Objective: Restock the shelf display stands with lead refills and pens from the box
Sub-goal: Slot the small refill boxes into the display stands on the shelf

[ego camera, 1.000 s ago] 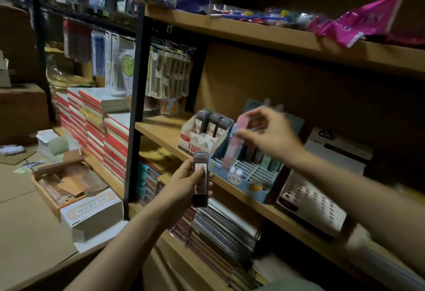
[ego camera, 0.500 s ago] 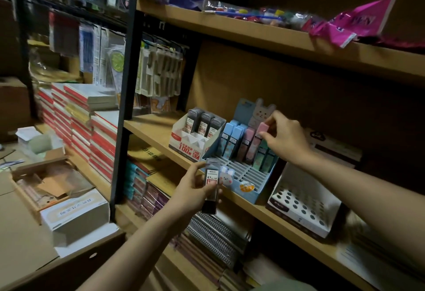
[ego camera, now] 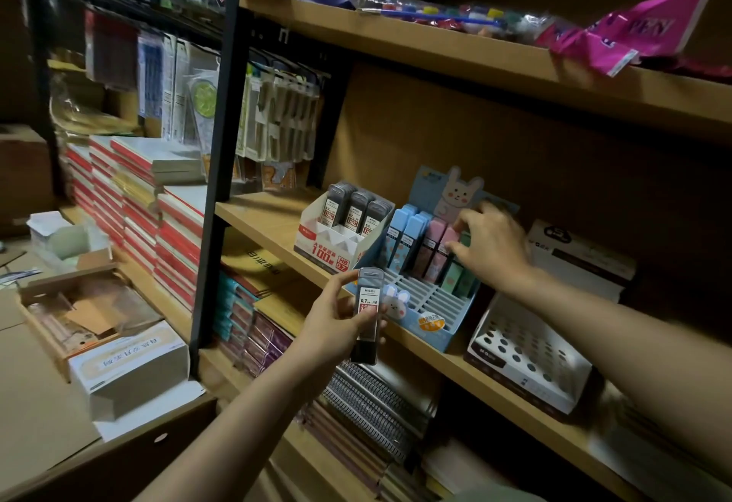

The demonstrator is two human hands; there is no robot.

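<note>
Just in front of the blue display stand, the left hand pinches a dark lead refill case upright (cap up), thumb across its label. Over the stand's back row, the right hand grips a pink refill.

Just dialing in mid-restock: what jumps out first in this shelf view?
The left hand grips a dark 0.7 HB lead refill case in front of the middle shelf. Just right, the right hand reaches into the blue bunny display stand, its fingers at a pink refill case in the back row. Left of that stand is a white stand holding three dark refill cases.
</note>
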